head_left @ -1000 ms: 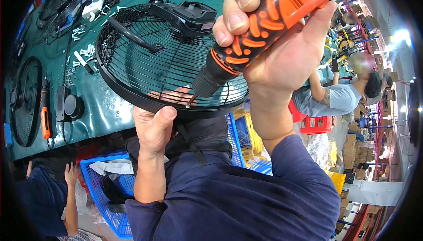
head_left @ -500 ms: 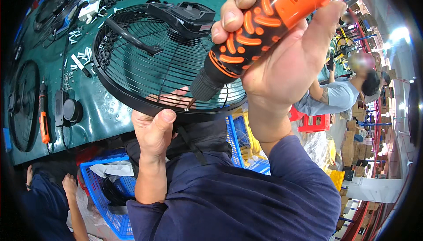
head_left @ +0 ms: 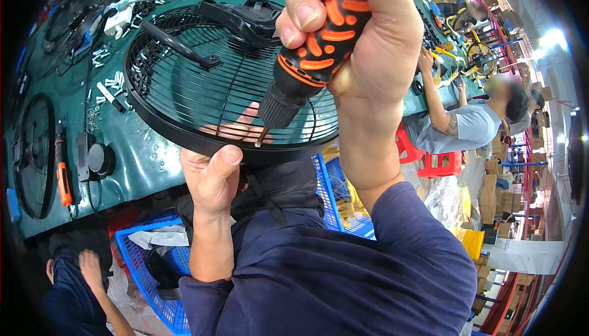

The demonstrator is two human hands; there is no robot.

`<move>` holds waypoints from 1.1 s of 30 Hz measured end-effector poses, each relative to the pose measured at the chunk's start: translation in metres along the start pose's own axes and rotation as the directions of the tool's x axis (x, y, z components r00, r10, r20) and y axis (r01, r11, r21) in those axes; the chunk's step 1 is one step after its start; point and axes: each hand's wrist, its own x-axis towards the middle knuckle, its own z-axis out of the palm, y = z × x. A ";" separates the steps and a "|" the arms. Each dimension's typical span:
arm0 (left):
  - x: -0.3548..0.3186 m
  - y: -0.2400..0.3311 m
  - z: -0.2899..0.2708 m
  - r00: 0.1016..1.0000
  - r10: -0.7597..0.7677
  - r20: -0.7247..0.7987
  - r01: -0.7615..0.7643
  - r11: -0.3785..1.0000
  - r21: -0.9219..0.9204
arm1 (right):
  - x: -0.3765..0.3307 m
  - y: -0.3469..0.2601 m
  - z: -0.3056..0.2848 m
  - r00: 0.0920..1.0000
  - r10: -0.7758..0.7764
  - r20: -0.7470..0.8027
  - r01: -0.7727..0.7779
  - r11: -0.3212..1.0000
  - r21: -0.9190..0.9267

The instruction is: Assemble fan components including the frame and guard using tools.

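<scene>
A round black wire fan guard (head_left: 184, 100) with a thick rim is tilted over the table's near edge. My left hand (head_left: 211, 173) is closed on its near rim, thumb outside and fingers behind the wires. In my right hand (head_left: 380, 47) is an orange and black electric screwdriver (head_left: 325, 44), pointing down and slightly left. Its bit meets a small screw (head_left: 257, 144) at the rim, just right of my left thumb. A black curved handle (head_left: 178, 44) and a black bracket (head_left: 251, 20) are on the guard's far part.
The green table (head_left: 144, 152) holds white plugs (head_left: 112, 84), loose screws, another fan guard (head_left: 35, 152) and a second electric screwdriver (head_left: 62, 167). Below are blue crates (head_left: 147, 274). Red stools (head_left: 442, 164) and a co-worker (head_left: 472, 124) are at right; another person's hand (head_left: 91, 268) is lower left.
My right hand and the screwdriver have shifted left, and the tool stands more upright. The guard has slid slightly left with my left hand. The co-worker at right now has an arm over the table.
</scene>
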 end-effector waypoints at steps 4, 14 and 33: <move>0.001 -0.001 0.000 1.000 -0.007 0.029 0.006 1.000 0.019 | 0.004 -0.002 0.003 0.985 -0.117 0.126 0.127 0.989 -0.071; 0.001 -0.002 -0.003 0.999 0.030 0.032 -0.029 0.999 -0.019 | 0.006 0.006 -0.007 0.998 -0.017 0.055 0.017 1.000 0.013; 0.009 -0.001 -0.018 0.996 -0.003 0.086 -0.002 0.999 0.053 | 0.007 0.008 -0.015 0.969 -0.163 0.187 0.125 0.972 0.199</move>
